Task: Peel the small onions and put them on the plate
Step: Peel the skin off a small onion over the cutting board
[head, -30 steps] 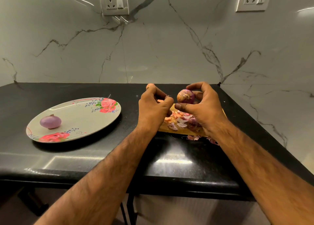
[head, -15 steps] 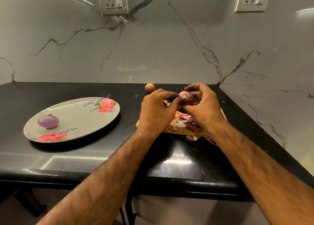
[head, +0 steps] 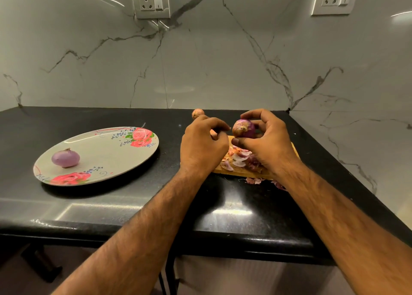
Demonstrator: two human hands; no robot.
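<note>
Onions numbered three. Farthest left, a peeled onion [head: 66,158] lay on the single flowered plate [head: 107,152], which sat on the black counter [head: 133,205] well apart from the work. An unpeeled onion [head: 197,113] rested at the back of the counter, just behind the left hand [head: 202,145]. That hand's fingers were curled, thumb and forefinger tips drawn together just left of the held onion [head: 243,128]; whether they pinched a shred of skin could not be told. The right hand [head: 265,143] gripped the held onion, thumb below and fingertips above, over the one wooden board [head: 240,172] and its heap of peelings [head: 238,158]. Its tufted end faced the person, turned slightly toward the left hand, which seemed best placed to pull the next strip.
</note>
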